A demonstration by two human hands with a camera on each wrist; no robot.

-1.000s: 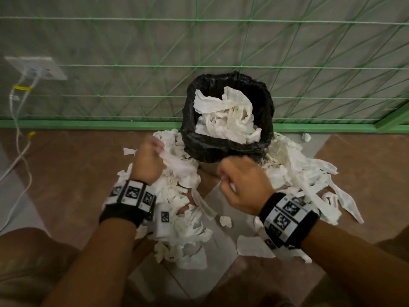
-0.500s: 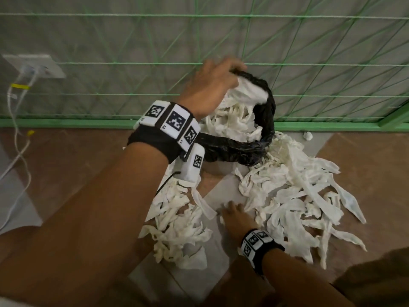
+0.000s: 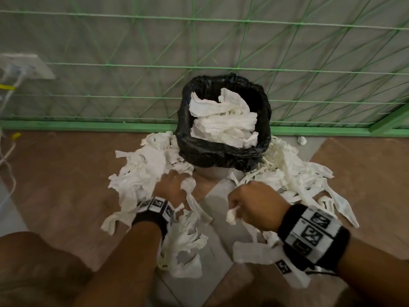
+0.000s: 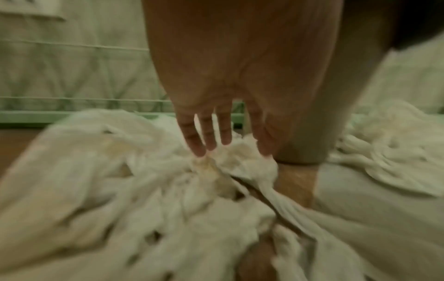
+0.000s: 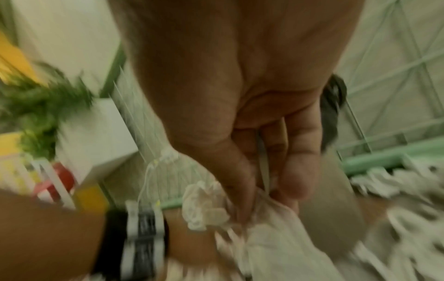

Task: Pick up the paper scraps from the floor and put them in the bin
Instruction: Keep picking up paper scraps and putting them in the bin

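The bin [image 3: 221, 156], lined with a black bag, stands against the fence with white paper [image 3: 223, 116] heaped inside. Torn white scraps lie in one pile to its left [image 3: 143, 171] and another to its right [image 3: 290, 176]. My left hand [image 3: 174, 180] is down in the left pile. The left wrist view shows its fingers [image 4: 209, 140] straight, their tips touching the crumpled paper [image 4: 230, 161]. In front of the bin my right hand [image 3: 241, 209] is curled and pinches a crumpled scrap [image 3: 232, 214]. The scrap [image 5: 206, 205] shows between thumb and fingers in the blurred right wrist view.
A green mesh fence with a green base rail [image 3: 88, 125] runs behind the bin. A wall socket [image 3: 24, 65] with white cables hangs at the far left. One small scrap [image 3: 302, 140] lies by the rail at the right. My knee [image 3: 33, 267] is at the lower left.
My left hand has come back from over the bin down to the left pile, leaving paper in the bin. My right hand has lifted off the floor holding a scrap.
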